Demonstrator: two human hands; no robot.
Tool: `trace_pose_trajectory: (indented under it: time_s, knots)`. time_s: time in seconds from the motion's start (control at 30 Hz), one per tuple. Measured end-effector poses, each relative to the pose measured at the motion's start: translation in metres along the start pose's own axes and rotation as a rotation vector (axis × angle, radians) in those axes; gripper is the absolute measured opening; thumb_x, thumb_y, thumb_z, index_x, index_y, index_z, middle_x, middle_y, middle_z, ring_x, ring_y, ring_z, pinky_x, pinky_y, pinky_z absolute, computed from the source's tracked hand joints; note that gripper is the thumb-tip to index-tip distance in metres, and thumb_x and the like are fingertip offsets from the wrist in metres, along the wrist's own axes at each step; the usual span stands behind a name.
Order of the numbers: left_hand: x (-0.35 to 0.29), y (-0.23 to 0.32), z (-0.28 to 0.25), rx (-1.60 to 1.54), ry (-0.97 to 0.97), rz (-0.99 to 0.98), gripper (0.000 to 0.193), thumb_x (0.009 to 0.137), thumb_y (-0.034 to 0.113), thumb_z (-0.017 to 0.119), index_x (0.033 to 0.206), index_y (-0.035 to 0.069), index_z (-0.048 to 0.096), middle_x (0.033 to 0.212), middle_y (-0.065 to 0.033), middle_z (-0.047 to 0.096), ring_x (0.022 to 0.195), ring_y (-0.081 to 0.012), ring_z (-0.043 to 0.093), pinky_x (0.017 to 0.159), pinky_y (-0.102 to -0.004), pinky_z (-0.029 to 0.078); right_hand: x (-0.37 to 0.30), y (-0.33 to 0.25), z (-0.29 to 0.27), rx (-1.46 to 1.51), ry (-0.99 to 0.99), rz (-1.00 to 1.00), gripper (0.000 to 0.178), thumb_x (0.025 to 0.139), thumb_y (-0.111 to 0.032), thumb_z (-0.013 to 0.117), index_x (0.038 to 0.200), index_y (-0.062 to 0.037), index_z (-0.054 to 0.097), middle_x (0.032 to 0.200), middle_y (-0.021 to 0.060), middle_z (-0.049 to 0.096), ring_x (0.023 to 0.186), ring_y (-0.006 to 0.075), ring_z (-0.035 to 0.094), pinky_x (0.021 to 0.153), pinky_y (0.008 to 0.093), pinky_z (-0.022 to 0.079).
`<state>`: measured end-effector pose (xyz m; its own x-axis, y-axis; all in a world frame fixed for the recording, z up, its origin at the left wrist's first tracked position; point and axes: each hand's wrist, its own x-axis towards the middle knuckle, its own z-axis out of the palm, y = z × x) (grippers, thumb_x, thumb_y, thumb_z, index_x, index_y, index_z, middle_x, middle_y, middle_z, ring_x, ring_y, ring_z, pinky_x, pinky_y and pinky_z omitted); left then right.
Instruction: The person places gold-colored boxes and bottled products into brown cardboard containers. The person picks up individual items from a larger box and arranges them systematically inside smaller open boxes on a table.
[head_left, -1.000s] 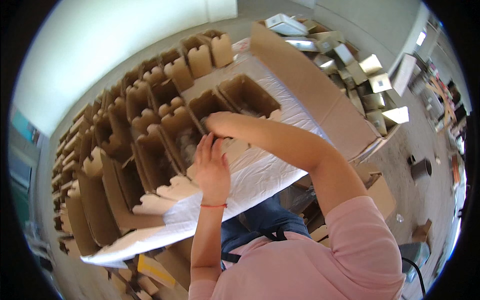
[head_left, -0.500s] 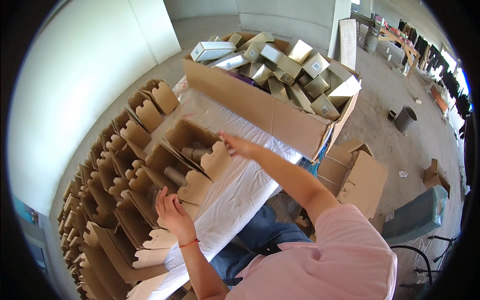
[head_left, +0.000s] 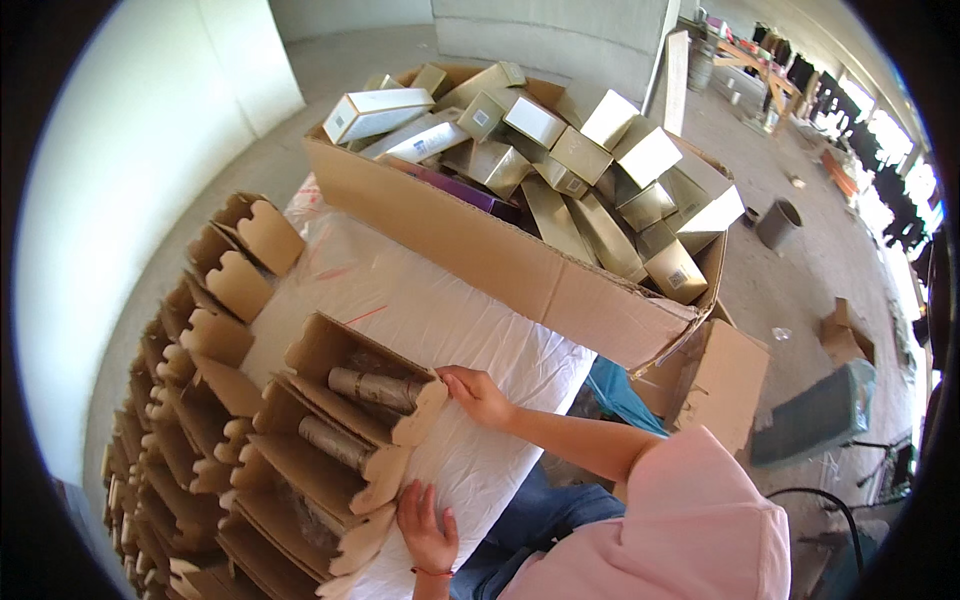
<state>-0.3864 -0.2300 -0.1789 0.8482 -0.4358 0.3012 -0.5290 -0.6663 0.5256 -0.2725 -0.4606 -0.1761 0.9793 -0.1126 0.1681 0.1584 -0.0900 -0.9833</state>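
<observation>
An open cardboard box (head_left: 420,412) with a scalloped end flap stands at the far end of a row of like boxes. A brownish-grey cylinder (head_left: 375,389) lies inside it. My right hand (head_left: 480,398) is closed at this box's near right corner, fingertips on the cardboard edge. The neighbouring open box (head_left: 382,480) holds a similar cylinder (head_left: 335,442). By the end of that box, my left hand (head_left: 428,525) has its fingers stretched and slightly apart, touching or very near the cardboard. Both hands are above a white-covered table (head_left: 500,440).
Behind the row, a large carton (head_left: 520,250) is heaped with gold and white boxes (head_left: 565,205). More open cardboard boxes (head_left: 215,345) crowd the left. On the floor to the right are a carton (head_left: 728,375), a wrapped seat (head_left: 815,415) and a bucket (head_left: 778,224).
The view has shifted, so the boxes sit lower in it. My left hand has come down beside the box ends, and my right hand has come onto the far box's corner.
</observation>
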Motion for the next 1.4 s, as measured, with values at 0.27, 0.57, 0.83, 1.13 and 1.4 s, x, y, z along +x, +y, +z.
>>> trace_pose_trajectory:
  time_s: [0.27,0.57,0.83,1.13,1.4]
  knots:
    - [0.004,0.000,0.006,0.126,-0.176,-0.123,0.047,0.082,0.019,0.053,0.127,0.007,0.047,0.130,-0.0175,0.041,0.120,-0.0361,0.038,0.101,-0.0477,0.030,0.003,-0.001,0.013,-0.301,0.085,-0.075,0.025,0.092,-0.010,0.040,0.107,0.0013,0.056,0.107,0.0191,0.059,0.101,0.0345,0.055,0.091,0.0375,0.043]
    - [0.041,0.032,-0.064,-0.337,-0.416,-0.489,0.048,0.083,0.012,0.049,0.130,0.004,0.042,0.105,-0.0201,0.059,0.097,-0.0322,0.057,0.085,-0.0388,0.045,0.030,-0.189,-0.105,-0.489,0.337,-0.194,0.027,0.077,0.005,0.054,0.102,-0.0046,0.059,0.108,0.0135,0.060,0.102,0.0324,0.056,0.089,0.0375,0.044]
    - [0.057,0.048,-0.098,-0.486,-0.157,-0.682,0.029,0.087,0.009,0.054,0.115,0.005,0.057,0.095,-0.0112,0.065,0.083,-0.0163,0.062,0.073,-0.0268,0.049,0.097,-0.106,-0.230,-0.719,0.680,0.346,0.050,0.082,-0.007,0.043,0.129,0.0107,0.034,0.124,0.0297,0.044,0.116,0.0416,0.041,0.101,0.0430,0.032]
    - [0.076,0.081,-0.103,-0.357,-0.153,-0.648,0.028,0.085,0.010,0.055,0.113,0.004,0.058,0.100,-0.0150,0.063,0.090,-0.0231,0.063,0.078,-0.0318,0.050,0.149,-0.141,-0.238,-0.729,0.464,0.726,0.050,0.081,-0.009,0.043,0.129,0.0015,0.031,0.123,0.0353,0.043,0.110,0.0491,0.045,0.096,0.0498,0.035]
    - [0.074,0.086,-0.091,-0.350,-0.066,-0.679,0.027,0.083,0.012,0.056,0.108,0.003,0.059,0.097,-0.0153,0.063,0.088,-0.0265,0.062,0.079,-0.0329,0.048,0.187,-0.062,-0.271,-1.324,0.082,0.868,0.047,0.082,-0.009,0.044,0.128,-0.0003,0.036,0.128,0.0292,0.042,0.118,0.0425,0.041,0.101,0.0445,0.033]
